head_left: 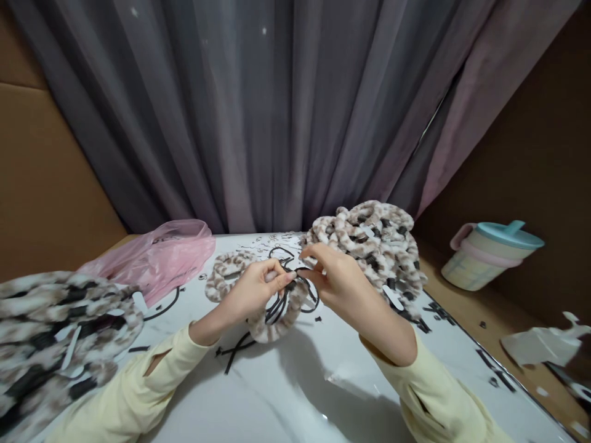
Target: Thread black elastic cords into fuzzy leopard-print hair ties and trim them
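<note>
Both hands meet over the middle of the white table. My left hand (pixel 263 284) is closed, thumb and index finger pinching a thin black cord (pixel 276 307) that hangs in loops. My right hand (pixel 339 274) also pinches the black cord, close to the left fingertips. Exactly how the cord runs between the fingers is hidden. Beneath the hands lies a fluffy white-and-brown ring (pixel 270 332). A second fluffy ring (pixel 217 280) lies to the left, partly behind my left hand.
Fluffy rings with black bands are heaped at right (pixel 369 231) and at left (pixel 28 344). A pink plastic bag (pixel 157 252) lies back left. Black scraps (pixel 438 311) dot the white table (pixel 258 403). A lidded cup (pixel 484 258) stands right; grey curtains (pixel 249 111) hang behind.
</note>
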Demonstrator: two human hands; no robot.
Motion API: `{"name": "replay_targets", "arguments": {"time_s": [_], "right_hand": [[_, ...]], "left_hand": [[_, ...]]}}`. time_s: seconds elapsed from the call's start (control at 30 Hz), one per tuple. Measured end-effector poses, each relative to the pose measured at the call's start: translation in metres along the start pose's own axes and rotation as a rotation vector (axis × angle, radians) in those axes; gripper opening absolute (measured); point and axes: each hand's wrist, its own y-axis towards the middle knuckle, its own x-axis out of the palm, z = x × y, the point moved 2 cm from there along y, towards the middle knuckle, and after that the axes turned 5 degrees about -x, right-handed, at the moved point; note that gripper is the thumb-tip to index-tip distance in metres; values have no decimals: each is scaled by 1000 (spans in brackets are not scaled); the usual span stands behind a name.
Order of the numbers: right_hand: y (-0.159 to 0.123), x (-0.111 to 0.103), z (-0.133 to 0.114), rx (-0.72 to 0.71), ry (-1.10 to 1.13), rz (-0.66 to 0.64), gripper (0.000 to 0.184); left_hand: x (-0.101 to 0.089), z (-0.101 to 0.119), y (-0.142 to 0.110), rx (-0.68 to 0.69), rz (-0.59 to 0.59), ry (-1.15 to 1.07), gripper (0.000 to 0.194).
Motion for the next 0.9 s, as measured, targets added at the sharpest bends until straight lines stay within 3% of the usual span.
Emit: {"name": "replay_targets", "arguments": {"time_s": [0.13, 0.3, 0.5, 0.73, 0.9], "right_hand": [[-7, -5, -9, 25, -66, -132, 9], [-3, 5, -10, 26, -64, -237, 8], [2, 12, -5, -8, -29, -173, 15], [1, 19, -5, -22, -169, -94, 18], [0, 27, -11, -159, -299, 87, 15]], "left_hand": [[-4, 2, 1, -8, 31, -53, 29], [-3, 11, -7, 18, 53, -51, 26], [0, 11, -10, 41, 108, -3, 21], [-1, 7, -8, 30, 144, 43, 21], [-9, 8, -4, 21, 208, -4, 24]]}}
